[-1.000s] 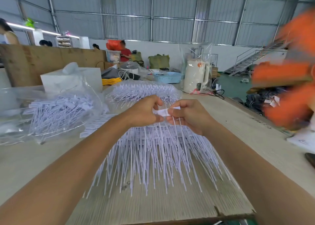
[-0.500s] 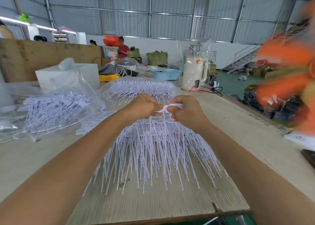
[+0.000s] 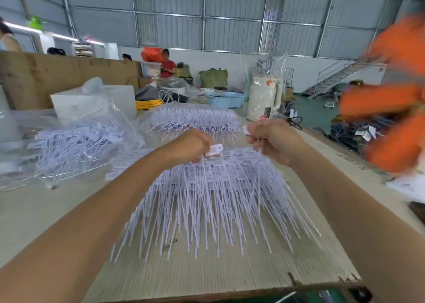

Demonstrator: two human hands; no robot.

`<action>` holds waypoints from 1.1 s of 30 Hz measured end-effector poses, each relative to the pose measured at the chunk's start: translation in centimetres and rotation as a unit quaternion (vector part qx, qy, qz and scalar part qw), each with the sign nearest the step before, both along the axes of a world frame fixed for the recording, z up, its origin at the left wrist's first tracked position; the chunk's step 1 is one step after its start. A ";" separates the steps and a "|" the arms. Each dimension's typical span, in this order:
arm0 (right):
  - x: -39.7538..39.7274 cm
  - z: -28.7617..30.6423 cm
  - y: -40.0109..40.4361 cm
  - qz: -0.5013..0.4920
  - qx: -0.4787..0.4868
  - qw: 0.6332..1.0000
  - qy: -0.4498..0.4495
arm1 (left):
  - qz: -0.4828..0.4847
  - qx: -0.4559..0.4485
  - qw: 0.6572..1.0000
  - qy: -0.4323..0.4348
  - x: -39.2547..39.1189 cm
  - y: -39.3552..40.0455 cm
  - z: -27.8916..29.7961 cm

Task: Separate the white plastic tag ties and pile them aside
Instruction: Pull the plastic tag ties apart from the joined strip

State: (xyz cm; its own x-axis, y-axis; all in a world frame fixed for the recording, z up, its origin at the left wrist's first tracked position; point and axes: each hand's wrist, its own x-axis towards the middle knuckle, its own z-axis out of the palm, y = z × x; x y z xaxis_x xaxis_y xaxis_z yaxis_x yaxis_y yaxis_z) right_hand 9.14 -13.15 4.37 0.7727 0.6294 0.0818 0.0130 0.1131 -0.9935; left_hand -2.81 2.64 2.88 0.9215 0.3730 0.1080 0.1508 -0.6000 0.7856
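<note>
A big fan of white plastic tag ties point(image 3: 213, 201) lies on the wooden table point(image 3: 207, 277) in front of me, thin tails pointing toward me. My left hand point(image 3: 190, 146) pinches the flat head of one tie point(image 3: 214, 150) just above the heap. My right hand point(image 3: 273, 139) is off to the right and a little higher, fingers curled round a separated tie point(image 3: 247, 130) whose head sticks out at the left of the fist. The two hands are apart.
A clear bag of loose ties point(image 3: 73, 146) lies at the left, another bagged bundle point(image 3: 190, 119) behind the hands. A white box point(image 3: 96, 102), blue basket point(image 3: 226, 99) and cream kettle point(image 3: 264, 98) stand further back. A blurred person in orange point(image 3: 391, 100) moves at the right.
The hands were together on one tie head; now my right hand has pulled away up and to the right with a tie, while my left keeps hold of another.
</note>
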 end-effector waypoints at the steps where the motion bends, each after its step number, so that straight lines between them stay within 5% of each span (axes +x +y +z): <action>1: -0.7 0.2 0.3 0.029 -0.035 0.999 -0.022 | -0.011 0.018 1.000 0.004 0.2 -0.3 -0.2; 5: -2.7 -0.3 1.9 0.088 -0.161 0.972 -0.147 | -0.033 0.085 0.996 -0.003 0.3 -1.0 -0.1; 12: -2.3 -1.5 2.2 0.030 -0.062 0.985 -0.159 | 0.017 0.154 0.988 -0.004 -0.3 0.6 -0.1; 16: -2.1 -1.6 1.9 0.025 -0.052 0.983 -0.176 | 0.005 0.025 0.999 -0.036 -0.5 1.0 -0.6; 22: -2.3 -1.9 2.8 -0.025 -0.106 0.961 -0.253 | 0.058 -0.027 0.993 -0.094 -0.1 0.0 -0.1; 33: -2.3 -3.2 5.6 -0.115 -0.147 0.858 -0.479 | 0.112 -0.192 0.969 -0.107 0.0 -1.1 -0.3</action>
